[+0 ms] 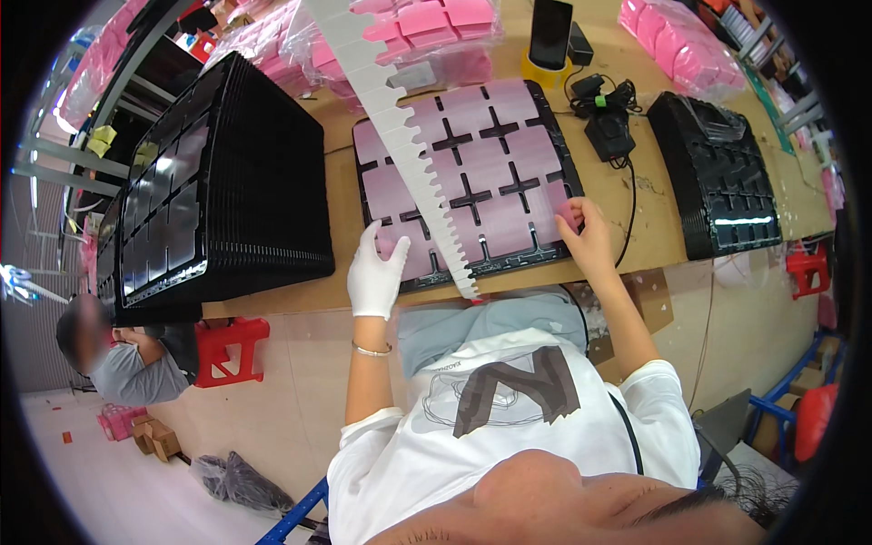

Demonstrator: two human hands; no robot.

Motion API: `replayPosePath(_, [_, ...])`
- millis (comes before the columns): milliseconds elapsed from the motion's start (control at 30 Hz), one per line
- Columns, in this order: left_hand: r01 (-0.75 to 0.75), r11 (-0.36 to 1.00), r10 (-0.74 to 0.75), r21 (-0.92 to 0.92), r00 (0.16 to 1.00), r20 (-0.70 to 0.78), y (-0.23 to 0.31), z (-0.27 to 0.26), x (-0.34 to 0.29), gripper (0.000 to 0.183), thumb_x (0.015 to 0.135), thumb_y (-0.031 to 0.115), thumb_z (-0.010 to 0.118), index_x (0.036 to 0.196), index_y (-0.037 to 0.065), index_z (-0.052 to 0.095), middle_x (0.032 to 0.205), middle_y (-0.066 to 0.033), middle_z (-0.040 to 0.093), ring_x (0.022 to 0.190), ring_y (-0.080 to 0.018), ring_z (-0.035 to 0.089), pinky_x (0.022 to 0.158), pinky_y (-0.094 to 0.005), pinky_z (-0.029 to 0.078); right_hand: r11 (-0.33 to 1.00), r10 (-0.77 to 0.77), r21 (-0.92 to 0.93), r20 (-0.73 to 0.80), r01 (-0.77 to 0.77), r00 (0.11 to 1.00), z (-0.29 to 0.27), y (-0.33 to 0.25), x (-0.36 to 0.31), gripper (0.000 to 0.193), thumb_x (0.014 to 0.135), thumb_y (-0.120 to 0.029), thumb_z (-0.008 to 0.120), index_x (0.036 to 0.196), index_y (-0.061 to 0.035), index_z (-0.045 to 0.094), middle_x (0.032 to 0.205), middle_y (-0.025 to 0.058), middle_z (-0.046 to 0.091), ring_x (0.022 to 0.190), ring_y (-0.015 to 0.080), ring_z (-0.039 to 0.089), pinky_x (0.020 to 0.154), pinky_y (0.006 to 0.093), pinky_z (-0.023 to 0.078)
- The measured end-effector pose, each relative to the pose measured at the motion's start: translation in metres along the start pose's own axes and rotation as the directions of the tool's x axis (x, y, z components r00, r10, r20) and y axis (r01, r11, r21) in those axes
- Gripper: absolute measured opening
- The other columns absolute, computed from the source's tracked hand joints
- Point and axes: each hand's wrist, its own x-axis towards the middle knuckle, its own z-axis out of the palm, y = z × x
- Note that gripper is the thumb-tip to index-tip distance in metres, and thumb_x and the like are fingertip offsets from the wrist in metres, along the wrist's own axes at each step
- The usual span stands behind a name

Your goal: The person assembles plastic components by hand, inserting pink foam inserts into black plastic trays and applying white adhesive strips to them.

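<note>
Tan wooden surface [654, 245] carries our black compartment tray [472, 177] at upper centre; gloved left hand [377, 272] and bare right hand [586, 238] each pinch pink pads, fingers narrow. The white toothed strip [409, 136] hides some compartments.

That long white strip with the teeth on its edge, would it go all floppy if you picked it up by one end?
Probably it would bend. The white toothed strip looks thin and flat like card, and it is long and narrow, so it would likely sag. It seems light, resting loosely across the black tray of pink pieces, so a nudge might slide it.
</note>
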Motion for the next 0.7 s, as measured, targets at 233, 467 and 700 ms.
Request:
replayPosePath(233, [0.091,0.996,-0.090,-0.007,0.996,0.028,-0.003,0.005,-0.005,0.054,0.084,0.028,0.073,0.132,0.013,0.055,0.081,-0.0040,0.065,0.071,-0.0171,0.061,0.070,-0.0324,0.052,0.998,0.002,-0.057,-0.053,-0.005,0.999,0.004,0.000,-0.006,0.027,0.078,-0.004,0.070,0.103,-0.0006,0.061,0.086,0.0087,0.060,0.074,0.0186,0.057,0.068,0.0310,0.049])
replayPosePath(467, [0.050,0.994,-0.061,0.095,0.991,0.118,0.010,-0.012,0.002,0.066,0.080,0.031,0.076,0.136,0.008,0.049,0.102,-0.0099,0.065,0.089,-0.0266,0.062,0.079,-0.0393,0.050,0.996,0.039,-0.081,0.007,-0.038,0.999,0.000,-0.005,-0.007,0.044,0.077,-0.007,0.073,0.117,-0.0007,0.055,0.090,0.0089,0.058,0.086,0.0222,0.055,0.075,0.0333,0.048])
replayPosePath(700, [-0.390,0.900,0.399,0.196,0.917,-0.011,0.014,-0.010,0.077,0.078,0.082,0.037,0.071,0.139,-0.004,0.038,0.142,-0.0268,0.041,0.129,-0.0422,0.043,0.103,-0.0497,0.038,0.828,-0.452,-0.419,-0.103,0.374,0.886,-0.004,-0.013,0.087,0.045,0.088,-0.014,0.065,0.127,0.0019,0.050,0.124,0.0203,0.056,0.115,0.0358,0.051,0.097,0.0451,0.040])
